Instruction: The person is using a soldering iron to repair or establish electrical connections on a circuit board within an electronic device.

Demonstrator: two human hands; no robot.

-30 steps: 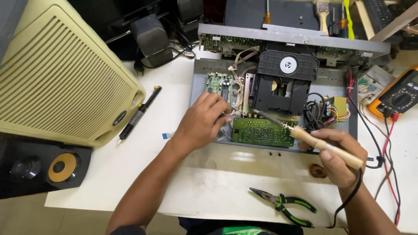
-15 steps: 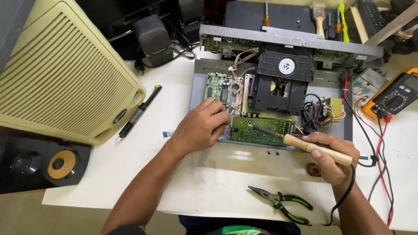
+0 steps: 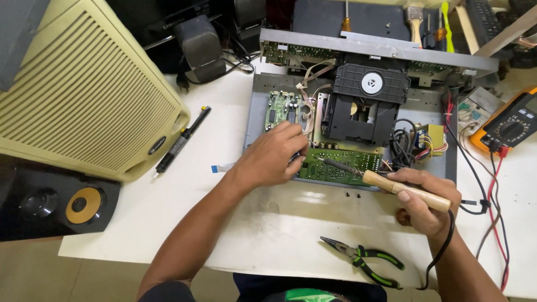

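While my right hand (image 3: 428, 204) stays out of the chassis, its fingers are clamped round the wooden handle of one soldering iron (image 3: 386, 182), whose metal tip lies over the near green board (image 3: 341, 162). My left hand (image 3: 271, 156) rests at that board's left end, fingers curled together with the tips pressed down there; I cannot tell whether they pinch anything.

I count two green boards: the near one under the iron, and a smaller one (image 3: 279, 109) farther off and to the left. Both sit inside one open grey chassis (image 3: 254, 120) on the white table (image 3: 184, 184). One black disc drive (image 3: 366, 100) fills the chassis middle, with one yellow transformer (image 3: 430, 137) to its right amid a tangle of wires.

Near me, right of centre, lies one pair of green-handled pliers (image 3: 363, 260). One black pen-like tool (image 3: 182, 140) lies left of the chassis. One orange multimeter (image 3: 509, 126) sits at the far right, with red leads trailing nearward. At the left stand one cream slatted grille (image 3: 84, 95) and one black speaker (image 3: 56, 204) with a gold cone.
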